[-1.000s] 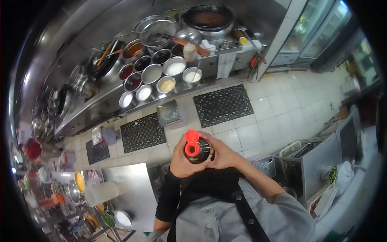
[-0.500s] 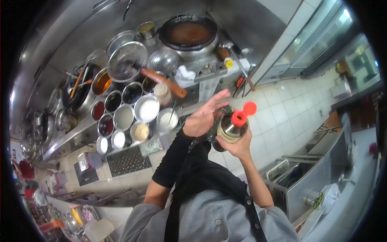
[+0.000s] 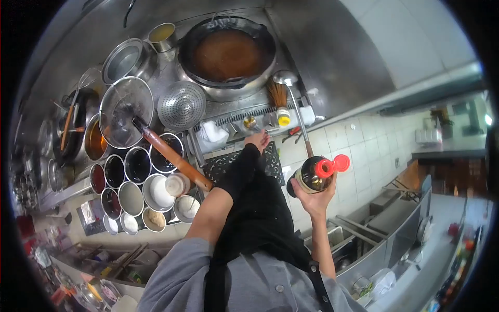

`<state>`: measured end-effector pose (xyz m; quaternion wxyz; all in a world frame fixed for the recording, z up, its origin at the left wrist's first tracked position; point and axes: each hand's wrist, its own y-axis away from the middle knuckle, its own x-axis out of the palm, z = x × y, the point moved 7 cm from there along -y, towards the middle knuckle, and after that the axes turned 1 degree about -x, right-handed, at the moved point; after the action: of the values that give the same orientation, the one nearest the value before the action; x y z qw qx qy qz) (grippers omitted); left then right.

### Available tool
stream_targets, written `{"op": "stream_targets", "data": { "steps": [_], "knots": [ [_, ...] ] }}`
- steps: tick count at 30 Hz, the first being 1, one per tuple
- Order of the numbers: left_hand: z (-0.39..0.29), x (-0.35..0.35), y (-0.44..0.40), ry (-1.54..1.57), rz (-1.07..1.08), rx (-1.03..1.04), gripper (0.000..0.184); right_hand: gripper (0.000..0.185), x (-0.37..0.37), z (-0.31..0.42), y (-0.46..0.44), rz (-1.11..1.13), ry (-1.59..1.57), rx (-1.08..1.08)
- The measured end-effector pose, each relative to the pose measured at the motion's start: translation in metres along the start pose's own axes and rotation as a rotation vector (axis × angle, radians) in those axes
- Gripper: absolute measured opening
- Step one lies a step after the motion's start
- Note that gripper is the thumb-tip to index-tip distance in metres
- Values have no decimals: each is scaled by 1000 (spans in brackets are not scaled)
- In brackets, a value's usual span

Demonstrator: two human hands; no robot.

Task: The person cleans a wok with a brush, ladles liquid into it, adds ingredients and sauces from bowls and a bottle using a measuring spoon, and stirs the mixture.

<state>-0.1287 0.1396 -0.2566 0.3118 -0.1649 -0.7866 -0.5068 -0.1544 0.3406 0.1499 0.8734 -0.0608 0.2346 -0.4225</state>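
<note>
My right hand (image 3: pixel 317 199) is wrapped round a dark sauce bottle (image 3: pixel 307 177) with a pale label. Its red flip cap (image 3: pixel 331 165) is open, and the bottle stands nearly upright over the floor. My left hand (image 3: pixel 256 140), below a black sleeve, reaches the front edge of the stove, close to the small fittings there. Its fingers look curled in; what they grip, if anything, is too small to make out. Beyond it, a large black wok (image 3: pixel 228 52) contains brown liquid.
A perforated skimmer (image 3: pixel 181 105) and a ladle (image 3: pixel 285 78) lie near the wok. A wooden-handled strainer (image 3: pixel 171 156) lies across several seasoning pots (image 3: pixel 131 199) on the left. A bamboo brush (image 3: pixel 278 96) and a white cloth (image 3: pixel 213 132) are along the stove front.
The view has shifted toward the stove. My left hand has moved away from beside the bottle to the stove's front edge, its fingers going from spread to curled. My right hand keeps the bottle.
</note>
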Motion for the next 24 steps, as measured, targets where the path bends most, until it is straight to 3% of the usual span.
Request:
{"op": "stream_targets", "data": {
  "steps": [2, 3, 5, 8, 14, 17, 21, 24],
  "knots": [
    [-9, -2, 8, -8, -108, -20, 12, 81, 18, -17, -31, 37, -15, 20],
    [-15, -5, 10, 54, -114, 29, 16, 81, 27, -26, -49, 71, -21, 34],
    [-41, -5, 25, -143, -109, 91, 18, 84, 45, -44, -83, 121, -63, 61],
    [-107, 48, 105, -571, -228, 345, 22, 89, 80, -57, -146, 246, 33, 11],
    [-272, 162, 166, -1320, -414, 858, 15, 79, 162, -81, -255, 502, 307, -104],
    [-310, 191, 145, -1468, -415, 855, 16, 78, 193, -69, -297, 628, 445, -139],
    [-329, 194, 110, -1437, -356, 849, 17, 75, 224, -67, -331, 740, 580, -238],
    [-337, 192, 92, -1313, -385, 663, 19, 70, 235, -63, -346, 878, 717, -152]
  ]
}}
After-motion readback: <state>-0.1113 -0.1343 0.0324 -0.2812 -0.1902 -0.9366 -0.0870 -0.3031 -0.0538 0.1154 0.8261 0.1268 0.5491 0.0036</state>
